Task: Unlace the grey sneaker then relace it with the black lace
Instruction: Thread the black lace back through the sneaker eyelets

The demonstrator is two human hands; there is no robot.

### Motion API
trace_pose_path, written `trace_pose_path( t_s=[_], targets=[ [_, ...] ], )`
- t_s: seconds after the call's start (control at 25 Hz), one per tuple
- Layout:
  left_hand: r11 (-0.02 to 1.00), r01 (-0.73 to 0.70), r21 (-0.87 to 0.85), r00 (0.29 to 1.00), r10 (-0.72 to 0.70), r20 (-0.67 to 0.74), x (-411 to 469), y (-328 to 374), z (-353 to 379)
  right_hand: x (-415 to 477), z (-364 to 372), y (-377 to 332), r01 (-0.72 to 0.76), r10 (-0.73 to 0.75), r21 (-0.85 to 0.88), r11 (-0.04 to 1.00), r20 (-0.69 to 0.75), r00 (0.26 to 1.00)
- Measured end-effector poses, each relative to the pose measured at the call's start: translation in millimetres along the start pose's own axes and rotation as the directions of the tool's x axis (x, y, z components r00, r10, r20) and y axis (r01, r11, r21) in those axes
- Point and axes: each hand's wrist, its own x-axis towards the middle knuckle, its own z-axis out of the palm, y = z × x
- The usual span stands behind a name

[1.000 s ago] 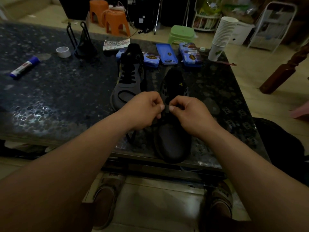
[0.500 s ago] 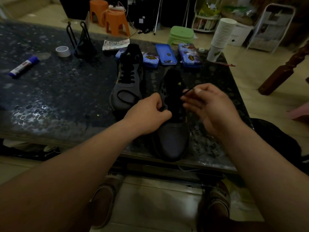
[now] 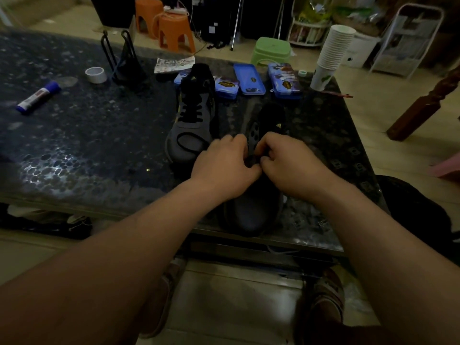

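A grey sneaker (image 3: 254, 210) lies toe toward me at the near edge of the dark table (image 3: 82, 150). My left hand (image 3: 224, 163) and my right hand (image 3: 286, 160) meet over its eyelet area, fingers pinched together on the black lace (image 3: 253, 159), which is mostly hidden between them. The sneaker's open tongue and several empty eyelets show just beyond my fingers. A second grey sneaker (image 3: 191, 125) stands to the left, laced in black, with a loose lace loop on its toe.
Blue tin cases (image 3: 249, 79) line the far edge, with a stack of paper cups (image 3: 331, 53) at the right. A tape roll (image 3: 96, 74), glue stick (image 3: 37, 97) and black wire stand (image 3: 124, 61) sit at the left. Stools stand beyond.
My right hand, which had pulled the lace up and out to the right, has come back down to meet my left hand over the eyelets.
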Motion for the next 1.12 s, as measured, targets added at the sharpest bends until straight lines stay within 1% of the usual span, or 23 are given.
trace_pose_path(
  t_s=[0.04,0.08,0.16,0.2,0.24,0.32,0.4,0.44,0.48,0.52,0.56,0.6,0.68,0.76,0.8,0.84,0.92,0.96,1.0,1.04,1.12],
  targets=[
    [1.0,-0.02,0.006,1.0,0.02,-0.022,1.7,1.5,-0.4,-0.8,0.9,-2.2,-0.005,0.006,0.029,1.0,-0.013,1.0],
    [1.0,-0.003,-0.024,1.0,0.003,-0.019,3.5,2.9,-1.6,-0.8,0.3,-2.1,-0.029,0.033,0.095,0.995,-0.043,0.999],
    [0.989,0.088,-0.119,0.996,-0.085,0.03,5.7,4.3,-3.7,-0.3,-6.5,1.3,-0.081,0.115,0.241,0.967,-0.129,0.985],
    [0.984,0.117,-0.136,0.993,-0.111,0.05,5.8,4.3,-4.2,-1.5,-13.0,4.3,-0.091,0.13,0.251,0.964,-0.144,0.981],
    [0.983,0.128,-0.132,0.991,-0.121,0.058,5.4,3.5,-4.4,-4.2,-20.1,7.5,-0.088,0.114,0.192,0.978,-0.131,0.985],
    [0.985,0.133,-0.114,0.99,-0.127,0.052,5.0,-0.3,-7.2,-10.7,-29.6,15.0,-0.056,0.055,-0.03,0.998,-0.045,0.997],
    [0.983,0.145,-0.108,0.988,-0.139,0.058,6.6,-4.4,-10.7,-15.6,-32.2,21.3,-0.032,0.036,-0.18,0.983,0.019,0.999],
    [0.982,0.15,-0.112,0.987,-0.143,0.068,7.7,-5.9,-11.4,-17.8,-32.7,23.9,-0.035,0.04,-0.194,0.98,0.025,0.999],
    [0.981,0.153,-0.12,0.986,-0.144,0.081,9.5,-7.3,-11.2,-20.5,-34.9,26.7,-0.055,0.058,-0.159,0.986,0.015,0.998],
    [0.978,0.158,-0.137,0.984,-0.145,0.1,11.0,-8.4,-11.2,-23.8,-39.1,30.4,-0.097,0.096,-0.077,0.992,-0.006,0.995],
    [0.971,0.17,-0.169,0.981,-0.15,0.126,12.0,-9.5,-11.6,-27.7,-44.3,37.1,-0.158,0.158,0.016,0.987,-0.038,0.987],
    [0.961,0.183,-0.209,0.976,-0.153,0.154,12.5,-9.9,-12.7,-32.0,-49.1,46.0,-0.223,0.228,0.073,0.972,-0.066,0.972],
    [0.939,0.205,-0.275,0.966,-0.15,0.209,12.7,-8.7,-15.8,-41.2,-52.7,66.5,-0.34,0.347,0.077,0.937,-0.094,0.933],
    [0.937,0.194,-0.291,0.961,-0.122,0.249,12.0,-6.4,-18.9,-45.6,-47.1,83.6,-0.398,0.399,0.024,0.917,-0.076,0.914],
    [0.933,0.188,-0.308,0.956,-0.103,0.274,12.2,-6.2,-19.7,-46.4,-43.4,86.1,-0.395,0.393,-0.013,0.919,-0.072,0.917],
    [0.917,0.19,-0.35,0.952,-0.084,0.296,13.1,-7.9,-20.6,-45.4,-39.2,84.6,-0.357,0.351,-0.054,0.933,-0.096,0.932],
    [0.867,0.196,-0.458,0.949,-0.051,0.311,15.9,-14.6,-21.3,-39.6,-31.7,70.8,-0.187,0.163,-0.096,0.978,-0.22,0.962],
    [0.853,0.198,-0.483,0.949,-0.044,0.312,16.8,-17.4,-21.3,-34.8,-27.1,59.6,-0.078,0.052,-0.084,0.993,-0.273,0.961],
    [0.852,0.197,-0.485,0.949,-0.042,0.313,16.9,-18.2,-21.8,-29.4,-21.7,47.2,0.012,-0.027,-0.054,0.998,-0.282,0.959],
    [0.858,0.195,-0.476,0.95,-0.045,0.308,16.7,-18.3,-21.7,-23.2,-14.4,35.8,0.063,-0.069,-0.031,0.998,-0.254,0.965],
    [0.859,0.193,-0.474,0.954,-0.052,0.294,15.9,-15.5,-23.1,-11.4,-1.2,20.3,0.053,-0.06,-0.045,0.998,-0.166,0.984]
  ],
)
